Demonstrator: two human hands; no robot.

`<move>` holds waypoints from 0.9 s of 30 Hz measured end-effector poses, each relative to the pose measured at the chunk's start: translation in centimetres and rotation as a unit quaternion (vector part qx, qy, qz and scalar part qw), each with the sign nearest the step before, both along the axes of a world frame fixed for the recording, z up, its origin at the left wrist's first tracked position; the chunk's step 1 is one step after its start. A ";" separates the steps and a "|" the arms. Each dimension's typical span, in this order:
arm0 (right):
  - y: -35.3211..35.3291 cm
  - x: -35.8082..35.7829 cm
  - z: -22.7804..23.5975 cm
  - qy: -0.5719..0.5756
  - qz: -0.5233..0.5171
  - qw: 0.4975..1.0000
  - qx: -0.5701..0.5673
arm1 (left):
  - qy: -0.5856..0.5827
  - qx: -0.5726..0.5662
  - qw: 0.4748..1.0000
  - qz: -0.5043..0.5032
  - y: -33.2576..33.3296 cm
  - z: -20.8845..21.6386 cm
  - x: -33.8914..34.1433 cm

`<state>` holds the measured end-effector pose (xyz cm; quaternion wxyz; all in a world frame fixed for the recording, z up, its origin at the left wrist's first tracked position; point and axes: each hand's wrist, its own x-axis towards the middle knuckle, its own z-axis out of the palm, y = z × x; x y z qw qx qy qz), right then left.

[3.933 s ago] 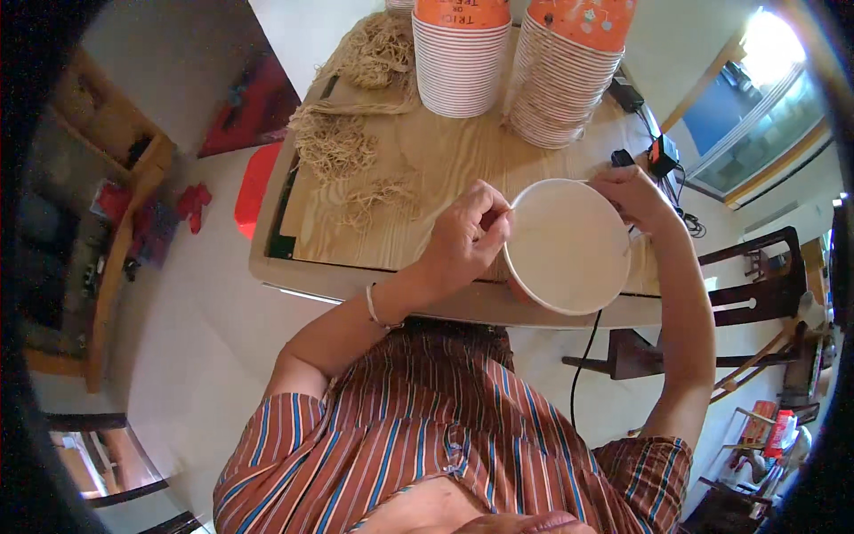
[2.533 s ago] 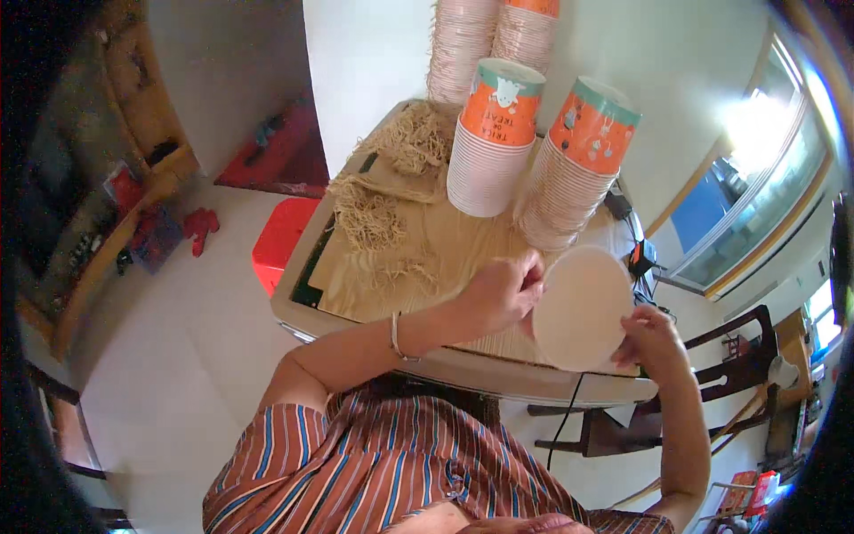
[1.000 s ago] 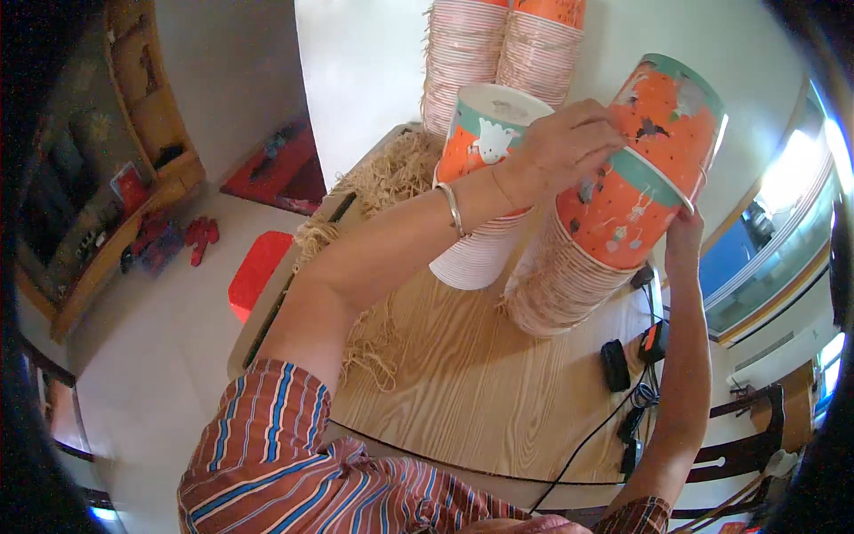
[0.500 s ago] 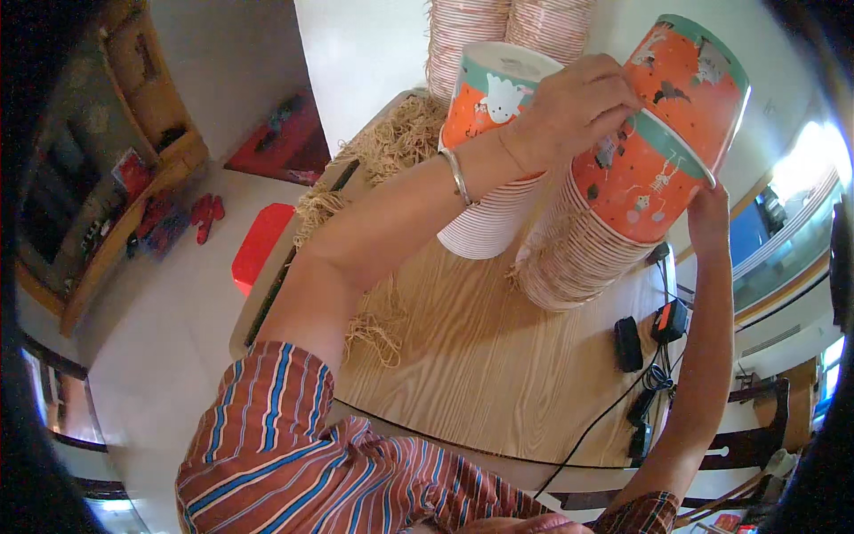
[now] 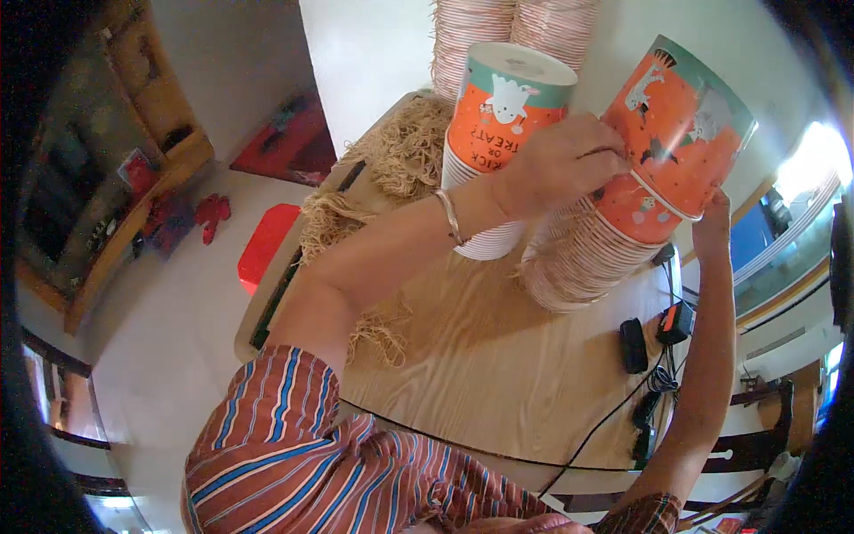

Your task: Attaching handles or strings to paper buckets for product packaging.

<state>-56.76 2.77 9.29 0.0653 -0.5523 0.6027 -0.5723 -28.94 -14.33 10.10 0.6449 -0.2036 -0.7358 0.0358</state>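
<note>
An upside-down orange paper bucket point(image 5: 667, 125) with a green band and cartoon figures sits tilted over the top of a tall stack of nested paper buckets point(image 5: 592, 262). My left hand point(image 5: 569, 165) is closed at its left rim, fingers bent into a pinch. At the right side of the same rim is my right hand point(image 5: 714, 227), gripping it with some fingers hidden behind the bucket. Left of my left hand stands a second stack of nested buckets point(image 5: 511, 98), also upside down. Tan string hangs along the side of the stack I am handling.
Bundles of tan string point(image 5: 409, 147) lie along the left of the wooden table point(image 5: 463, 356). More bucket stacks point(image 5: 471, 36) stand at the back against the wall. Black adapters point(image 5: 633, 345) and cables lie near the right edge. A red stool point(image 5: 267, 245) is beside the table on the left.
The upper bucket has come down over the one beneath, covering its green band. Both hands have moved down with it, and my left hand slightly left.
</note>
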 end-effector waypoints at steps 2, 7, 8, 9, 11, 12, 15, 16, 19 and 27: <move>-0.4 1.0 0.0 -0.096 0.019 0.995 -0.004 | -0.012 0.004 1.000 -0.002 0.3 -0.7 0.2; -0.6 0.9 -1.0 -0.108 0.023 0.994 -0.003 | -0.048 0.000 0.999 -0.007 0.3 -2.0 0.7; -0.7 1.1 -1.0 -0.104 0.025 0.994 0.000 | -0.056 -0.009 0.998 -0.007 0.1 -2.2 0.9; -0.7 1.0 -1.2 -0.104 0.024 0.994 0.000 | -0.056 -0.008 0.998 -0.008 0.2 -2.5 0.9; -0.7 0.6 -2.0 -0.121 0.022 0.992 0.001 | -0.066 0.009 0.998 -0.017 0.4 -3.2 0.9; -0.7 0.5 -2.3 -0.122 0.021 0.992 0.002 | -0.067 0.010 0.998 -0.018 0.4 -3.3 1.0; -0.8 0.2 -3.0 -0.154 0.015 0.988 0.005 | -0.076 0.005 0.997 -0.014 0.5 -3.4 1.1; -0.7 0.3 -3.1 -0.156 0.021 0.987 0.002 | -0.072 0.005 0.997 -0.009 0.6 -3.5 1.2; -0.9 0.2 -3.4 -0.158 0.025 0.987 -0.004 | -0.070 0.002 0.998 0.002 0.6 -3.7 1.2; -0.9 0.3 -3.9 -0.132 0.001 0.991 -0.009 | -0.073 -0.011 0.997 0.015 1.2 -3.9 1.5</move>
